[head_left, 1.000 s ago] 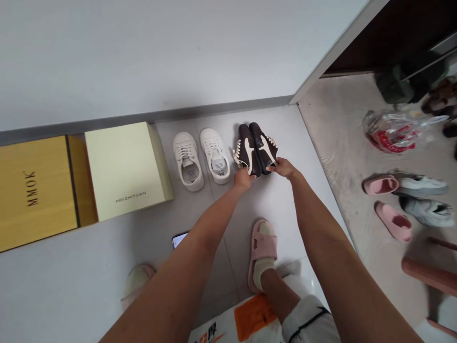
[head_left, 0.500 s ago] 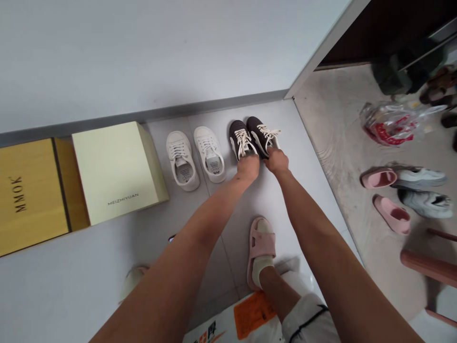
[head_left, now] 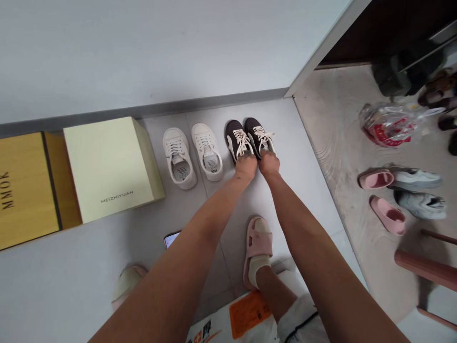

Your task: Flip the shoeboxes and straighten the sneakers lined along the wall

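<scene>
Dark brown with cream laces, the left shoe (head_left: pixel 233 133) and the right shoe (head_left: pixel 254 131) are standing side by side on pale tile (head_left: pixel 300 147), toes pointing at the wall. Left hand (head_left: pixel 247 166) is clasping the left shoe at its heel end, fingers curling in at the collar; right hand (head_left: pixel 269 163) is clasping the right shoe likewise. Both grips are sitting closed on the heels; fingertips are hiding, so cannot tell exactly where they are pressing.

Edges: grey skirting (head_left: pixel 214 101) is running beyond the toes, tile showing between. Rightward, tile is stretching to a seam where rougher beige floor (head_left: pixel 330 124) is beginning. Leftward, a white sneaker pair (head_left: pixel 204 136) is standing near; past it a cream box (head_left: pixel 107 166) and a yellow box (head_left: pixel 26 186) are lying along the wall. A phone (head_left: pixel 171 239) is lying partly behind the left forearm; a pink sandal (head_left: pixel 260 243) is showing between the forearms.

Pose: both bare arms are slanting up from the lower edge, converging, elbows nearly straight. Knuckles are facing up; the hands are sitting close together, a narrow gap separating them.
</scene>
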`<act>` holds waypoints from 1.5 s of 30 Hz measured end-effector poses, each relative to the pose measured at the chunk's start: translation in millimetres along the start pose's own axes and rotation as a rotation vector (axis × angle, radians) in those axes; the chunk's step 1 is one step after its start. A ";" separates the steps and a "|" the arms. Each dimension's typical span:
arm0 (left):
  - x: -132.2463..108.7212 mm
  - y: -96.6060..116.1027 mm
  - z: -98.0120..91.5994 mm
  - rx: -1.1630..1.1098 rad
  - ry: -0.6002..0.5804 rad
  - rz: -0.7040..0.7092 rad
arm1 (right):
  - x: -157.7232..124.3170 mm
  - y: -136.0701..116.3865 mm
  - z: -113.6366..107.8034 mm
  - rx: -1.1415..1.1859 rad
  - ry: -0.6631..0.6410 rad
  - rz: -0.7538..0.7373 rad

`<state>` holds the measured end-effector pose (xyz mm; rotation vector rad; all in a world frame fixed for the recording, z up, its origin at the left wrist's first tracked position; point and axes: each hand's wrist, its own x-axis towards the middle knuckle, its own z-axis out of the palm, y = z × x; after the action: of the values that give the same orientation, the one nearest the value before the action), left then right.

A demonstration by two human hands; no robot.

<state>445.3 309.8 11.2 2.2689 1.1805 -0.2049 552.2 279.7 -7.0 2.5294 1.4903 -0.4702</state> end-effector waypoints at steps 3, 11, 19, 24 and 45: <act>-3.5 -2.8 2.7 0.028 0.015 -0.018 | -1.7 -2.7 2.0 0.011 -0.005 0.008; -18.4 5.8 -26.5 0.070 0.069 0.033 | -11.8 -8.6 -17.3 0.007 0.024 0.020; -132.0 -44.3 -81.6 0.189 0.028 0.423 | -46.4 -53.1 -82.7 0.179 0.228 -0.065; -270.4 -143.5 -67.5 0.046 -0.091 0.200 | -79.5 -102.4 -74.6 0.357 0.297 -0.112; -423.1 -492.2 -22.6 -1.420 1.145 -1.166 | -284.5 -453.5 80.0 0.858 -0.523 -0.433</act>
<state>-200.5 245.3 -12.9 0.1514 2.0081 1.2266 13.1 243.1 24.7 2.1990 1.8406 -2.0209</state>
